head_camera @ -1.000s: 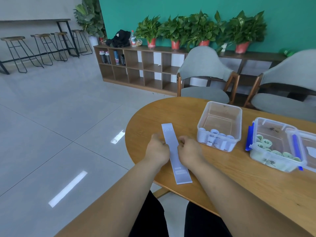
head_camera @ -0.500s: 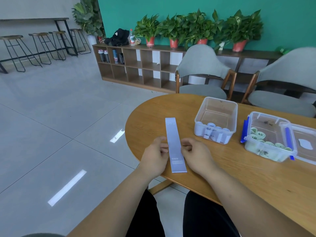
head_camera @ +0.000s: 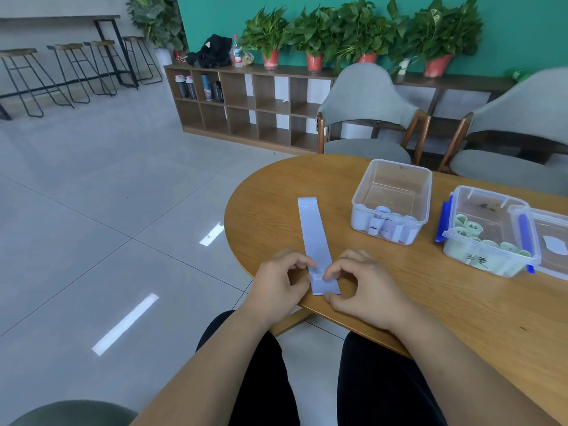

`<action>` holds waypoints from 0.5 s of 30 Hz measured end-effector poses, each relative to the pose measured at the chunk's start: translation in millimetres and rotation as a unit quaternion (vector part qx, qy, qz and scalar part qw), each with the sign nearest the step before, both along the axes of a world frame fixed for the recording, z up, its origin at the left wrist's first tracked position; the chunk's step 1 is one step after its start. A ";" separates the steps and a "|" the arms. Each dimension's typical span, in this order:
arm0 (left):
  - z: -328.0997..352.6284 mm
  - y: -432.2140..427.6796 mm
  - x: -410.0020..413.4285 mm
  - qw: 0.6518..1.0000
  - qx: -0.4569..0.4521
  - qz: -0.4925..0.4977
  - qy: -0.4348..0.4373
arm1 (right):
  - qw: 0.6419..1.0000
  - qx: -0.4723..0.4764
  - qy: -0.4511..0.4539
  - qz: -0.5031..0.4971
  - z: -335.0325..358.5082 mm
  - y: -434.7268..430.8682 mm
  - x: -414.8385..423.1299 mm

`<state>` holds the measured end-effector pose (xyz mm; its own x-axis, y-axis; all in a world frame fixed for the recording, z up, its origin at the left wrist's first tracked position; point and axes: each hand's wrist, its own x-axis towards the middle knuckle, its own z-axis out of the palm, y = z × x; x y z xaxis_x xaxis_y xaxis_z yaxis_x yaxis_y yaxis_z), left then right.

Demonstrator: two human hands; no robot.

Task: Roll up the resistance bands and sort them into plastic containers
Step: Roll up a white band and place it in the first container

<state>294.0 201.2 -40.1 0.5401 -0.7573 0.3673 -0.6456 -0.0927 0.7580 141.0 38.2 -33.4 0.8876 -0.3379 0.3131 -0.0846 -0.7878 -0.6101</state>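
As it lies flat, band point(head_camera: 312, 232) pinched between left hand point(head_camera: 276, 284), right hand point(head_camera: 365, 290)

Resistance band point(head_camera: 315, 241) flat on table point(head_camera: 445, 305), running 12 to 6, near end at table edge. Left hand point(head_camera: 276, 284) at band's 8, right hand point(head_camera: 365, 290) at its 4, both pinching near end. Lidless container point(head_camera: 395, 169) at band's 2, rolled bands point(head_camera: 384, 224) inside against near wall. Second container point(head_camera: 488, 193) just beside, at its 3, holding rolls point(head_camera: 473, 227). Two chairs point(head_camera: 365, 99) behind table. Cube shelf point(head_camera: 246, 118) beyond, potted plants point(head_camera: 353, 29) on top. Bar stools point(head_camera: 70, 72) at 10.
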 end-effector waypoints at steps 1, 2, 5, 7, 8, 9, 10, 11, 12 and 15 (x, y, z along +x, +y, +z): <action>0.4 0.8 -1.3 1.000 0.000 -0.001 -0.004 | 1.000 -0.006 0.000 0.008 -0.7 0.2 -0.3; 0.6 1.7 -2.2 1.000 0.002 -0.001 -0.004 | 1.000 -0.012 -0.001 0.014 -1.6 0.5 0.0; 2.7 4.2 -4.2 1.000 0.012 -0.013 0.008 | 1.000 -0.023 -0.011 0.012 -4.0 1.4 0.9; 3.8 4.4 -4.5 1.000 0.014 -0.027 0.005 | 0.999 -0.029 -0.020 0.004 -5.2 2.0 0.6; 3.6 4.4 -4.7 0.999 0.013 -0.031 -0.002 | 0.999 -0.034 -0.024 0.002 -5.5 2.4 0.1; 3.3 4.4 -5.2 0.999 0.010 -0.031 -0.011 | 0.999 -0.039 -0.027 0.002 -5.4 2.7 0.1; 2.7 4.5 -6.0 0.999 0.008 -0.029 -0.021 | 0.999 -0.043 -0.029 0.002 -5.3 3.0 -0.1; 2.0 4.7 -6.8 0.999 0.004 -0.029 -0.030 | 0.999 -0.046 -0.029 0.002 -4.9 3.3 -0.4; 1.4 4.9 -7.5 0.999 0.000 -0.028 -0.036 | 0.998 -0.050 -0.030 0.001 -4.6 3.8 -0.7; 1.5 5.5 -8.3 0.999 -0.010 -0.027 -0.023 | 0.998 -0.058 -0.028 0.004 -3.1 6.0 -4.3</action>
